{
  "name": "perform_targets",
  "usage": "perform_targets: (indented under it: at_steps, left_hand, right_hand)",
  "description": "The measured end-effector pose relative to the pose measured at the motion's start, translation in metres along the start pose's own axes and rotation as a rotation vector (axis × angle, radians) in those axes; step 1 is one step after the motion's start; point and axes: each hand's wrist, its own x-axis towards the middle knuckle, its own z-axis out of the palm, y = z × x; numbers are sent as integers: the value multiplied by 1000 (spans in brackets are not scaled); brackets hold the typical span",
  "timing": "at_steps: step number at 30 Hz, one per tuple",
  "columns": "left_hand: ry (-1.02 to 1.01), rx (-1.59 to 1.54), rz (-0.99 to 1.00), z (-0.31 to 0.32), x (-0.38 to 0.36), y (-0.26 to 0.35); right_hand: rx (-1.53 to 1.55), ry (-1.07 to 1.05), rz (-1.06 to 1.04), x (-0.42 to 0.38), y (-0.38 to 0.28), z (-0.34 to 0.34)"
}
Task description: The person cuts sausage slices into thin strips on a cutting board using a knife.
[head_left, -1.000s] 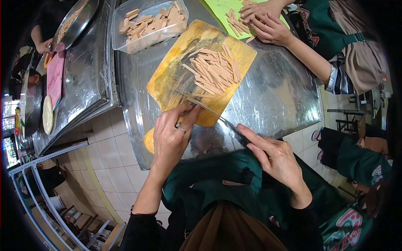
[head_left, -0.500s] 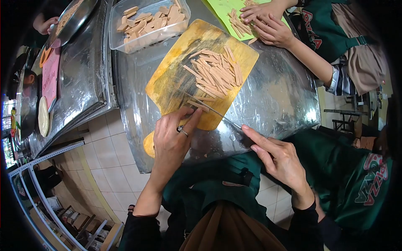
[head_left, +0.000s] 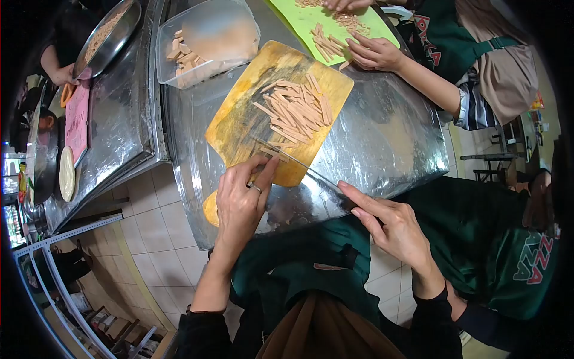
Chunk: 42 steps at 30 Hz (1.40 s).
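Observation:
My right hand [head_left: 385,218] grips a knife [head_left: 315,172], its index finger stretched along the top toward the blade. The thin blade slants across the near part of a wooden cutting board [head_left: 239,102]. Just left of the blade, the fingers of my left hand [head_left: 242,197] press a small piece of sausage [head_left: 273,155] against the board; the fingertips partly hide it. Beyond the blade lies a loose pile of cut sausage strips [head_left: 296,109].
A clear plastic box [head_left: 239,64] of sausage pieces stands behind the board, partly blurred. Back right, a co-worker's hand [head_left: 373,55] touches strips on a green board [head_left: 305,30]. Further left are a metal bowl [head_left: 133,30] and a pink sign [head_left: 76,113] on another table.
The view has shifted slightly. My hands keep nearly the same pose at the board, with the knife still beside the sausage. The co-worker's two hands have moved apart.

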Motion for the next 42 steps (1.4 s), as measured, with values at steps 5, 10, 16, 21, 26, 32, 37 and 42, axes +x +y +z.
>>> perform_targets:
  at_steps: [5, 10, 16, 21, 26, 32, 37, 42]
  left_hand:
    - [-4, 9, 5, 0, 0, 0]
    - [-4, 11, -1, 1, 0, 0]
    - [-50, -2, -39, 0, -3, -2]
    - [-49, -52, 48, 14, -15, -31]
    - [-17, -170, 63, -9, 0, -13]
    - [187, -311, -262, -15, -11, -16]
    - [275, -502, -343, -5, -17, -15]
    - [306, -537, -319, -3, -17, -14]
  right_hand:
    - [-40, 19, -29, 1, 1, 2]
    - [-68, 1, -32, 6, -2, -1]
    - [-98, 2, -76, 2, 14, 7]
    - [-106, -97, -57, 7, 13, 7]
    - [48, -27, -53, -3, 8, 8]
    - [-1, -27, -93, -4, 1, 15]
    - [-145, -3, -138, 11, 21, 40]
    - [-214, 47, -56, 28, -8, 10]
